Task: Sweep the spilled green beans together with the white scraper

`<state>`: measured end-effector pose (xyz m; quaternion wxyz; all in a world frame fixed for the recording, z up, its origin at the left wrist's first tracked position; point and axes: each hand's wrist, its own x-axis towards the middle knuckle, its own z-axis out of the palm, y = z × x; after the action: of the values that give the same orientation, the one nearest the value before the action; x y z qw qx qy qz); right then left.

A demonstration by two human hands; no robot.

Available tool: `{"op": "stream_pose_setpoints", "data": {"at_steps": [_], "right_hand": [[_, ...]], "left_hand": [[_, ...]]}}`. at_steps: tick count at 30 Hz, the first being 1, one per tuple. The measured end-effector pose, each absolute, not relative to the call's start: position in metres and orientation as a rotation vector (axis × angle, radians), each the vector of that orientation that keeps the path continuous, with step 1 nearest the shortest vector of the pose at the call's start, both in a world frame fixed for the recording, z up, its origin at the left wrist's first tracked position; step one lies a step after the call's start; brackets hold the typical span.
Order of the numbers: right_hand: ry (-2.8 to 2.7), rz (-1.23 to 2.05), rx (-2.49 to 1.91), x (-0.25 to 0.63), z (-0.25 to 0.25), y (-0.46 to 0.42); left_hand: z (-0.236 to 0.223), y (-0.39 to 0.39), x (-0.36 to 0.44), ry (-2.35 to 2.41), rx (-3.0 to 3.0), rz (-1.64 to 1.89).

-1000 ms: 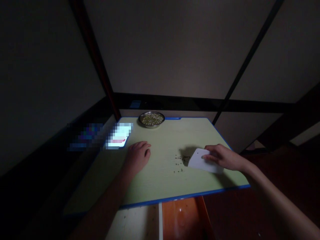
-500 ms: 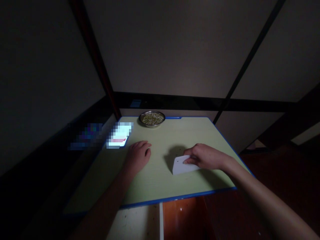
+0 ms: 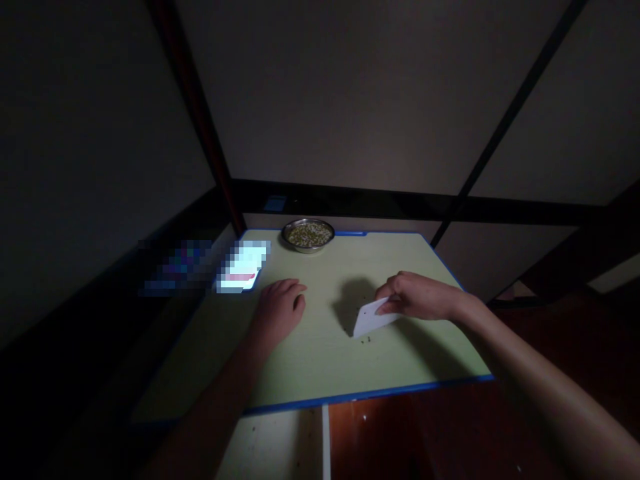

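Note:
My right hand [image 3: 419,295] grips a flat white scraper [image 3: 373,316] between thumb and fingers. The scraper is tilted, its lower edge close to the pale green tabletop [image 3: 300,360]; whether it touches cannot be made out. Small dark specks [image 3: 367,341] lie on the tabletop just in front of it, and a few more are beside its far side. My left hand [image 3: 280,307] rests on the left part of the table, fingers loosely stretched with the thumb apart, holding nothing.
A metal bowl [image 3: 308,237] of small green and pale pieces stands at the back edge. A lit phone [image 3: 244,267], blurred out, lies at the left. Blue trim [image 3: 370,396] edges the table. Below it is a pale, speckled surface [image 3: 280,443]; walls rise behind and left.
The scraper in my right hand has risen slightly and tipped over more, uncovering specks on the near side. My left hand stays in place on the table. The view has shifted a little.

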<state>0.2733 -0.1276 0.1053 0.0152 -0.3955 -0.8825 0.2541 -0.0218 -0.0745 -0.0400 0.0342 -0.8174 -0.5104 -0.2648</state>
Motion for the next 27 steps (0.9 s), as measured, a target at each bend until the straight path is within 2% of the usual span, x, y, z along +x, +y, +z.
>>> {"op": "stream_pose_setpoints", "data": {"at_steps": [16,27], "right_hand": [[-2.811,0.577,-1.206,0.294,0.096,-0.130],[-2.792,0.640,-1.149,0.295,0.094,-0.129]], "left_hand": [[-0.039,-0.074,-0.021,-1.568,-2.523,-0.834],[-0.044,-0.072,-0.024,-1.554,-2.518,-0.836]]}}
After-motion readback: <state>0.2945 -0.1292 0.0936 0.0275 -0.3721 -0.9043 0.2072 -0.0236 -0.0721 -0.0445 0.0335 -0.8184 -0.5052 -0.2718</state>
